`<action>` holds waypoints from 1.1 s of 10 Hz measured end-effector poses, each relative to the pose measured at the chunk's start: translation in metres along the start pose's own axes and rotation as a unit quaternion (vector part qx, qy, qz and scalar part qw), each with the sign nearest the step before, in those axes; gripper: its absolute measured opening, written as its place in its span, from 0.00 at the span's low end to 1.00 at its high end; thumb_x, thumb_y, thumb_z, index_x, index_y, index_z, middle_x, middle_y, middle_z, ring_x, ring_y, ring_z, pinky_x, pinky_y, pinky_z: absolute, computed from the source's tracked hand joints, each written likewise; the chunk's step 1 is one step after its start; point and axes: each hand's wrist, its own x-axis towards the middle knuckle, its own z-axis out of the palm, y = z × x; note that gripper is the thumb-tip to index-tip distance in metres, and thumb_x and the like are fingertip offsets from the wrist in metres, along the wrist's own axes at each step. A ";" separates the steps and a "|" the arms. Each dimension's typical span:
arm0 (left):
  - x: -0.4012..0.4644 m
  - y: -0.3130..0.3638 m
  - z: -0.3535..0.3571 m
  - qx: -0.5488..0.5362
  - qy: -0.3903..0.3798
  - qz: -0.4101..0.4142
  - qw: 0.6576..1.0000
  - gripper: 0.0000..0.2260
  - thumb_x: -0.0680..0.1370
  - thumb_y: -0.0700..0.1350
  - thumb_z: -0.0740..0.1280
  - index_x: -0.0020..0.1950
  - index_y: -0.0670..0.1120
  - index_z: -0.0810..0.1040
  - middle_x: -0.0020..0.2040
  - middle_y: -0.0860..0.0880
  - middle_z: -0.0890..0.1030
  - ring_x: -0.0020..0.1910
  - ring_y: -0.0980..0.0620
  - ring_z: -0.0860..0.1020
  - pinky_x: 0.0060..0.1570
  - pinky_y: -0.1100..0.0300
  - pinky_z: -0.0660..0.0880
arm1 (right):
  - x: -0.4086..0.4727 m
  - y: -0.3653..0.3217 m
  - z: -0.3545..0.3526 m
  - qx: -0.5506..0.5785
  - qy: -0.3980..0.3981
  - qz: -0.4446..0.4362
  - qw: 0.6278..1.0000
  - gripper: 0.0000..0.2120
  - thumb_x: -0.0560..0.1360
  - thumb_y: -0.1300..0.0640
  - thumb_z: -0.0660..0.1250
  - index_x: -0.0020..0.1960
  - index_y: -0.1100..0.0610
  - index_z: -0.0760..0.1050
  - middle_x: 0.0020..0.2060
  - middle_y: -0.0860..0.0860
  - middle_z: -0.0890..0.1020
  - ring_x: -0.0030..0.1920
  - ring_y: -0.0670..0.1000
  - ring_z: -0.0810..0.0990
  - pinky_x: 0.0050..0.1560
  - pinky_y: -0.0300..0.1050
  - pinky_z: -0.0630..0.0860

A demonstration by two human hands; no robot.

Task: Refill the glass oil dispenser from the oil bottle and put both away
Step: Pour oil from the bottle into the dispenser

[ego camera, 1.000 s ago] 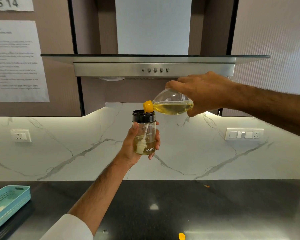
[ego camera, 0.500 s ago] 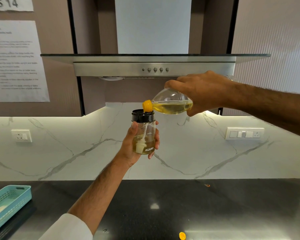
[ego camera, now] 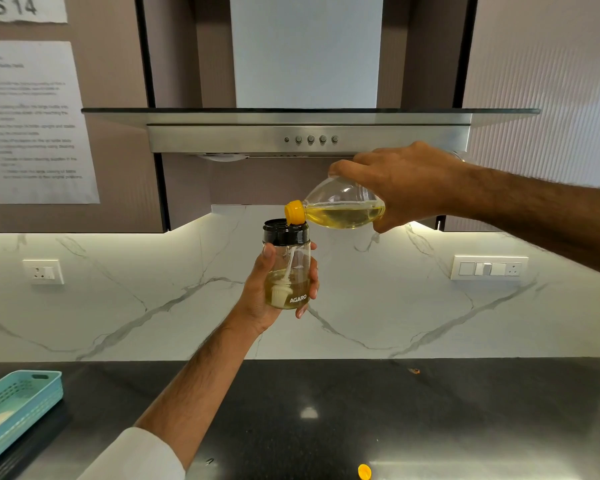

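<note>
Left hand (ego camera: 264,292) fingers wrapped round upright glass oil dispenser (ego camera: 287,268); right hand (ego camera: 402,181) fingers gripping tilted oil bottle (ego camera: 340,211), yellow spout at dispenser's black top.

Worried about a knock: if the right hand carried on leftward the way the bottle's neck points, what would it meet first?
The bottle's yellow neck already sits at the dispenser's black lid, so that comes first.

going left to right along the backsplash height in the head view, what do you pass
wall socket → left hand holding the glass oil dispenser → oil bottle tipped in the right hand → switch panel
</note>
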 end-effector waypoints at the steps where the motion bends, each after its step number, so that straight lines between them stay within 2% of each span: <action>1: 0.000 0.000 -0.001 -0.002 -0.002 0.000 1.000 0.30 0.67 0.69 0.75 0.59 0.48 0.83 0.44 0.44 0.84 0.36 0.47 0.83 0.27 0.58 0.79 | 0.001 0.000 -0.001 -0.001 -0.001 0.000 1.000 0.50 0.67 0.42 0.80 0.78 0.48 0.54 0.67 0.54 0.76 0.60 0.55 0.79 0.47 0.50 0.83; 3: 0.000 0.002 -0.001 -0.005 -0.004 0.000 1.000 0.30 0.67 0.69 0.75 0.58 0.48 0.83 0.44 0.44 0.84 0.36 0.47 0.84 0.27 0.58 0.79 | 0.000 0.000 -0.001 -0.004 0.009 -0.004 1.000 0.50 0.66 0.42 0.80 0.76 0.47 0.53 0.66 0.53 0.76 0.58 0.55 0.79 0.45 0.50 0.83; 9: 0.000 0.000 0.002 -0.007 -0.012 -0.004 1.000 0.30 0.68 0.69 0.74 0.59 0.48 0.83 0.44 0.44 0.84 0.36 0.47 0.84 0.27 0.58 0.79 | -0.004 0.002 0.000 0.000 0.000 0.004 1.000 0.49 0.67 0.41 0.80 0.77 0.47 0.54 0.66 0.53 0.76 0.60 0.54 0.78 0.47 0.47 0.82; 11: 0.001 0.000 0.000 -0.009 -0.010 -0.002 1.000 0.30 0.68 0.69 0.74 0.59 0.48 0.83 0.44 0.44 0.84 0.36 0.47 0.84 0.27 0.58 0.79 | -0.003 0.002 0.000 0.002 0.004 0.005 1.000 0.50 0.66 0.41 0.81 0.77 0.47 0.54 0.66 0.53 0.76 0.59 0.55 0.79 0.48 0.50 0.83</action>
